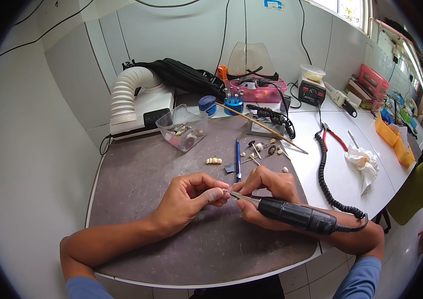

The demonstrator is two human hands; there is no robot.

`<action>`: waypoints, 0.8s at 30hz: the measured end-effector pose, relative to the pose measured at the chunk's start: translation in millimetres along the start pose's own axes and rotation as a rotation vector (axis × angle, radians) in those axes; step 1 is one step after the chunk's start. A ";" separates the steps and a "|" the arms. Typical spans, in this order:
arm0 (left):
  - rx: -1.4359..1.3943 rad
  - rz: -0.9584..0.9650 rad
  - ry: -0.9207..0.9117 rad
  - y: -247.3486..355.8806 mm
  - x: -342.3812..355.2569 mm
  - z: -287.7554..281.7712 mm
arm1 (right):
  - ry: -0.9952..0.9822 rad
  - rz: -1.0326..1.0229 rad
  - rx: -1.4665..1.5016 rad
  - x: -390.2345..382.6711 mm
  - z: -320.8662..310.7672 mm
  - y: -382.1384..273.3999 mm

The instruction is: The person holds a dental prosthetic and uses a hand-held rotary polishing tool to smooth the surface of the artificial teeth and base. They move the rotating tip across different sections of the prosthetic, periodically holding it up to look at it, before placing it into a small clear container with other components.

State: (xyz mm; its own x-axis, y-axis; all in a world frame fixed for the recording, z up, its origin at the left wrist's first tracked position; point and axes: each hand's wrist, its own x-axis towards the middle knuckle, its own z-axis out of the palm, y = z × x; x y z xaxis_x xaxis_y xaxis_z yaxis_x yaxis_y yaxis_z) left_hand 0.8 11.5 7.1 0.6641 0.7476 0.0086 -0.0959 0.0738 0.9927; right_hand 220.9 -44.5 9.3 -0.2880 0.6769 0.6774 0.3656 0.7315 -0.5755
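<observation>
My left hand (191, 199) pinches a tiny piece (225, 191) between thumb and fingertips, too small to make out clearly. My right hand (269, 192) grips a black rotary handpiece (296, 216), its metal nose angled left with the tip at that piece, close to my left thumb. Both hands are over a grey-brown mat (126, 199). Just beyond them lie a blue pen-like tool (238, 159), a row of cream tooth-shaped pieces (214, 161), a dark scrap (230, 169) and several small burs and polishing discs (272, 149). A coiled cord (326, 184) runs to the handpiece.
A clear tub (171, 119), a white extractor with hose (126, 99), blue bur stand (234, 108), pink bin (269, 94) and control box (312, 90) stand behind. A long brush (266, 128) crosses a metal stand. Red-handled pliers (338, 139), crumpled tissue (363, 164) and orange trays (391, 139) are right.
</observation>
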 end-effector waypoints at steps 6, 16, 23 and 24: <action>0.013 0.014 -0.012 -1.2 0.4 -0.6 | -0.020 -0.032 -0.010 -0.4 0.6 2.0; -0.006 -0.022 -0.019 0.2 0.7 -0.9 | 0.011 -0.048 -0.020 -0.9 3.4 4.0; -0.063 -0.024 -0.002 -1.1 2.3 0.7 | 0.084 0.045 -0.003 -2.6 0.5 -0.9; -0.067 -0.036 0.005 -1.8 3.2 0.3 | 0.080 0.054 0.007 -3.3 0.5 1.0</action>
State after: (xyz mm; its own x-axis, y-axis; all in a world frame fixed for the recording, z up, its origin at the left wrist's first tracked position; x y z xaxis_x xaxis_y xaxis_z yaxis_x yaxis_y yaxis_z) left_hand 3.3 13.6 5.3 0.6643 0.7469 -0.0275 -0.1217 0.1443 0.9820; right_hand 221.8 -46.0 6.3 -0.1959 0.7068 0.6797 0.3722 0.6949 -0.6153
